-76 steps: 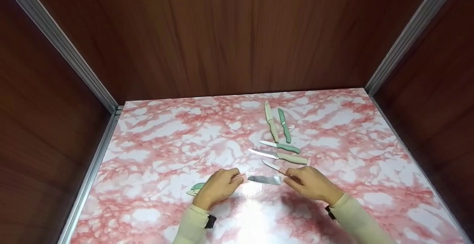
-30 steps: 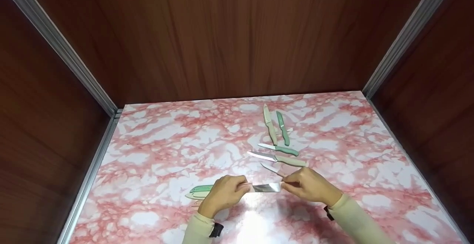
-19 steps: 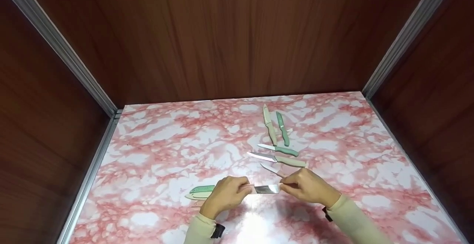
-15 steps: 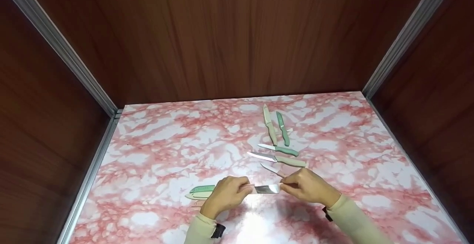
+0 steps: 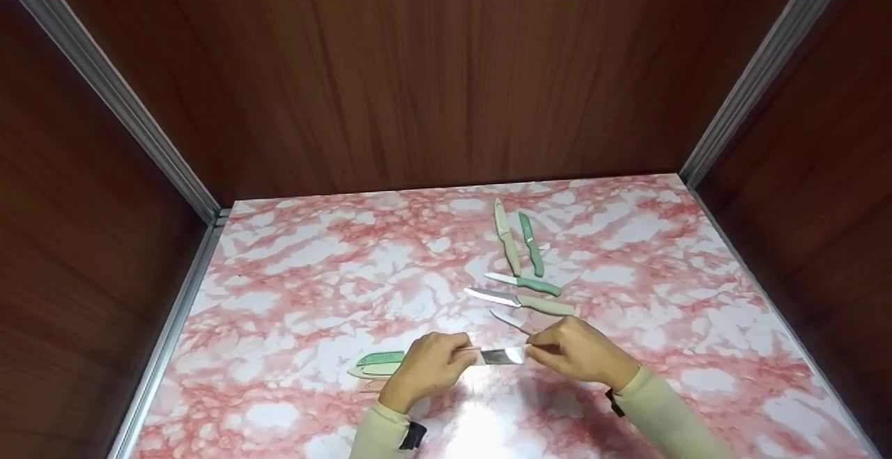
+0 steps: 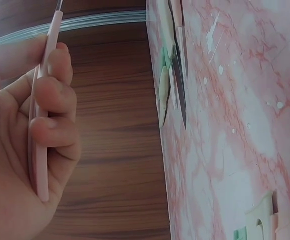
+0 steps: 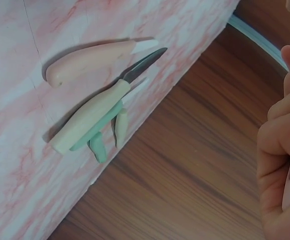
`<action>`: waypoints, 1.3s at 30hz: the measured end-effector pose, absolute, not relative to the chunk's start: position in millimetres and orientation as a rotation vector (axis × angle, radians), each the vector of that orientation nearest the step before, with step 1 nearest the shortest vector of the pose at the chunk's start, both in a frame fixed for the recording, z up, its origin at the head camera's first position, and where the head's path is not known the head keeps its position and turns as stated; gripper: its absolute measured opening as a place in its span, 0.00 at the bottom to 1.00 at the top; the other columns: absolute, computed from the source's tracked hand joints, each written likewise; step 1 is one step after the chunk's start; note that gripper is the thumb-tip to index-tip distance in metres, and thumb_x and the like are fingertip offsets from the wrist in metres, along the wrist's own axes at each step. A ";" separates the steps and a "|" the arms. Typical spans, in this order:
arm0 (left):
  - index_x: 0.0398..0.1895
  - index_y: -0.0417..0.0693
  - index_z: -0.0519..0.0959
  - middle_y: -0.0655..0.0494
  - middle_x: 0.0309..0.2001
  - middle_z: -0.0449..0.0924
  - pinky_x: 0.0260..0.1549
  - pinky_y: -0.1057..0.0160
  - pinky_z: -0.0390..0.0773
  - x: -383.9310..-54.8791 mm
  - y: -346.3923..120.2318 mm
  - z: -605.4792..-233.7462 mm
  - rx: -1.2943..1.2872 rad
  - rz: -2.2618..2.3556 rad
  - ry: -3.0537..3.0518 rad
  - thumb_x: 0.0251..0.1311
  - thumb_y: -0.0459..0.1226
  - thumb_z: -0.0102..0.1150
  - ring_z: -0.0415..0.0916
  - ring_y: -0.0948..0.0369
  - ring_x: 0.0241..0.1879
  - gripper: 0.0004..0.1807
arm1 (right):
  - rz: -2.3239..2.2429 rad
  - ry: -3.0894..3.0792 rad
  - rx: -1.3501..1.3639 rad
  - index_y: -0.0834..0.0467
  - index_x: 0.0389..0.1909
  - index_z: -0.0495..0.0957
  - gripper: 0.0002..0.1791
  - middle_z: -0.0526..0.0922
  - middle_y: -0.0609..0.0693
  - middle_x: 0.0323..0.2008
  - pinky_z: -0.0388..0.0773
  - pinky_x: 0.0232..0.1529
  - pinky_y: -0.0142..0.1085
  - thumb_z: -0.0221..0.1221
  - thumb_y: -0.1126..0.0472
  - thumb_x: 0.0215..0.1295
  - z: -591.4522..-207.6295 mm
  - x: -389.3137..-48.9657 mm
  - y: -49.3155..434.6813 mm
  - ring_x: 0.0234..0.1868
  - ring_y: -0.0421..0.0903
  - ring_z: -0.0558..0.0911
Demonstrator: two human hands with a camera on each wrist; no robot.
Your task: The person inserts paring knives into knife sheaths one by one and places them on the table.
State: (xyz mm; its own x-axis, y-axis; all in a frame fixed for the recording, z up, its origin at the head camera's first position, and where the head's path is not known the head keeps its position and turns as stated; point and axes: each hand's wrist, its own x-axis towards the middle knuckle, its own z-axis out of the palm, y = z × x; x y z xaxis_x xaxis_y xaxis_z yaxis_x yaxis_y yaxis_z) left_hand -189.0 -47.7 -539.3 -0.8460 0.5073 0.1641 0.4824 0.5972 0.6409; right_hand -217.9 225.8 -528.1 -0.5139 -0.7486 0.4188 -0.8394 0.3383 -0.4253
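My left hand (image 5: 426, 365) grips a pink knife sheath (image 6: 42, 170), its fingers curled round it in the left wrist view. A pink-handled knife (image 5: 503, 356) bridges the gap between both hands, its blade partly inside the sheath and a broad shiny stretch bare. At the handle end, my right hand (image 5: 582, 353) holds the knife; a bit of pink handle shows in its grip in the right wrist view. Just beyond the right hand lies a small pink knife (image 5: 509, 318) with a bare white blade. The blade's tip is hidden.
Beyond the hands lie a bare cream-handled knife (image 5: 547, 304) and a bare green-handled one (image 5: 538, 285). Farther back are sheathed cream (image 5: 507, 236) and green (image 5: 532, 243) knives. Green (image 5: 380, 358), cream (image 5: 369, 371) and pink (image 5: 373, 386) sheaths lie left of the left hand.
Since the oldest frame, the left hand has moved right and nearer, and the blade has gone farther into the sheath. Over the last half second the hands have hardly moved.
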 end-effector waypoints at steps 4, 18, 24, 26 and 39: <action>0.25 0.55 0.77 0.69 0.15 0.59 0.18 0.70 0.59 -190.3 -41.0 -538.9 0.881 1.084 2.760 0.64 0.46 0.54 0.56 0.70 0.16 0.11 | 0.896 -2.457 1.467 0.48 0.20 0.77 0.13 0.65 0.34 0.14 0.59 0.18 0.21 0.60 0.60 0.65 -527.3 -217.2 219.1 0.17 0.25 0.58; 0.24 0.56 0.77 0.69 0.17 0.65 0.20 0.70 0.63 -189.6 -36.3 -540.1 0.903 1.053 2.771 0.64 0.45 0.53 0.60 0.71 0.18 0.11 | 0.875 -2.450 1.472 0.48 0.17 0.72 0.15 0.60 0.35 0.13 0.56 0.17 0.21 0.62 0.65 0.60 -528.9 -215.9 213.1 0.16 0.25 0.56; 0.24 0.56 0.76 0.69 0.18 0.65 0.19 0.69 0.62 -190.7 -34.7 -540.4 0.888 1.038 2.771 0.64 0.45 0.53 0.61 0.70 0.19 0.11 | 0.876 -2.467 1.471 0.48 0.16 0.72 0.16 0.59 0.35 0.14 0.54 0.17 0.21 0.61 0.64 0.61 -527.7 -216.4 210.8 0.16 0.25 0.55; 0.25 0.56 0.76 0.69 0.18 0.66 0.20 0.69 0.63 -190.9 -34.2 -540.5 0.893 1.040 2.761 0.65 0.45 0.52 0.61 0.70 0.19 0.11 | 0.871 -2.468 1.469 0.48 0.16 0.71 0.16 0.58 0.34 0.13 0.54 0.17 0.21 0.61 0.64 0.61 -527.0 -216.4 210.8 0.16 0.25 0.55; 0.26 0.56 0.77 0.68 0.19 0.66 0.20 0.69 0.64 -190.7 -30.7 -537.0 0.909 1.031 2.797 0.65 0.46 0.52 0.62 0.70 0.19 0.11 | 0.842 -2.444 1.453 0.49 0.18 0.75 0.13 0.62 0.34 0.14 0.56 0.17 0.20 0.62 0.65 0.59 -524.4 -216.9 209.1 0.16 0.25 0.57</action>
State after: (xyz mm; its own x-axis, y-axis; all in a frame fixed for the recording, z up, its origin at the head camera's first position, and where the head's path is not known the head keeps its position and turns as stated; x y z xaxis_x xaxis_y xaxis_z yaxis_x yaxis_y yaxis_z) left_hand -190.7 -30.7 -537.0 -0.8294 0.5319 0.1708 0.5155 0.6109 0.6009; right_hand -216.9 209.1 -524.4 -0.5081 -0.7516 0.4207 -0.8511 0.3634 -0.3788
